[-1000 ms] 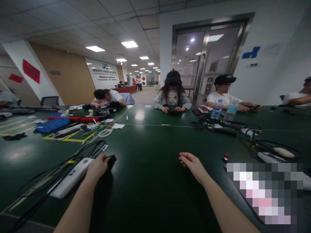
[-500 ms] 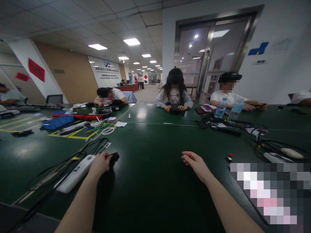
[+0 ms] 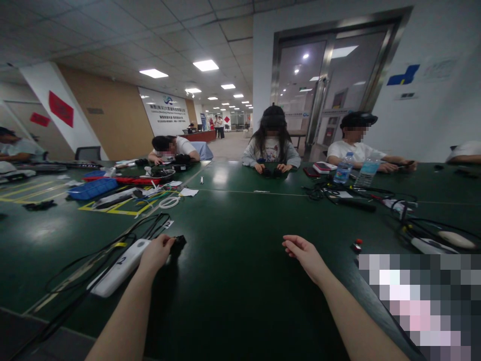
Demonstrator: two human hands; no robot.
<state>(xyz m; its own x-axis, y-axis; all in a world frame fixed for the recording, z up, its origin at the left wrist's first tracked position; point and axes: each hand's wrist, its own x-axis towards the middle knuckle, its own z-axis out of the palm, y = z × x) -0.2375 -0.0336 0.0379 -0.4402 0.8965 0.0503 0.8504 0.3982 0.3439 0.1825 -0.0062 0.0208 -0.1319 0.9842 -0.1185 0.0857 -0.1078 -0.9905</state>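
My left hand (image 3: pixel 156 253) pinches a small black object (image 3: pixel 179 244), held near the table top. It has an uneven outline, and its kind is too dark to make out. Beside that hand and partly behind its wrist lies a white power strip (image 3: pixel 119 268) marked "2", with black cables (image 3: pixel 88 258) running along it. My right hand (image 3: pixel 302 253) hovers over the green table (image 3: pixel 229 260), well apart from the left. Its fingers are loosely bent and slightly apart, and nothing shows in them.
A small red-and-black item (image 3: pixel 356 245) and a pixelated patch lie to the right. Farther back are water bottles (image 3: pixel 342 168), tangled cables (image 3: pixel 409 225) and a blue tray (image 3: pixel 93 189). Several people sit around the table; one person (image 3: pixel 272 145) faces me across it.
The whole view has shifted very slightly to the right. Both of my hands keep almost the same pose, with the black object still in the left.
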